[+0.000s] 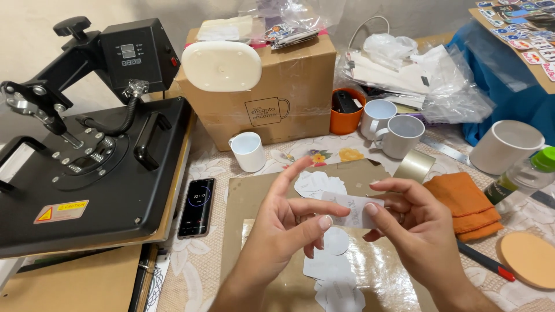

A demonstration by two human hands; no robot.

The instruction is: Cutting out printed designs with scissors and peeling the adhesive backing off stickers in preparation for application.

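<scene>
- The left hand [283, 225] and the right hand [413, 222] are sharing one small white paper cut-out [351, 209], holding it above the middle of the table [199, 263].
- The left grip is pinching the cut-out's left end between thumb and a bent finger; the index finger is pointing up, free of it.
- The right grip is grasping the right end with thumb and fingertips, the remaining fingers curling underneath.
- Below the hands, a brown cardboard sheet [248, 193] is lying on the patterned tablecloth, carrying more white cut-outs [332, 271], some on a glossy clear film.
- A black heat press [87, 150] is occupying the table's left edge; a smartphone [196, 207] is lying just beside it, its screen lit.
- A cardboard box [289, 98] is standing toward the far edge with a small white mug [248, 151] in front of it.
- Two white mugs [390, 128] and an orange cup [346, 112] are sitting right of the box; a larger white mug [504, 145] is nearing the right edge.
- An orange cloth [465, 205], a roll of tape [415, 166], a green-capped bottle [520, 173], a red pen [485, 261] and a round cork coaster [529, 259] are crowding the right side.
- Open room is remaining only on the cardboard sheet near the front edge, between the forearms.
</scene>
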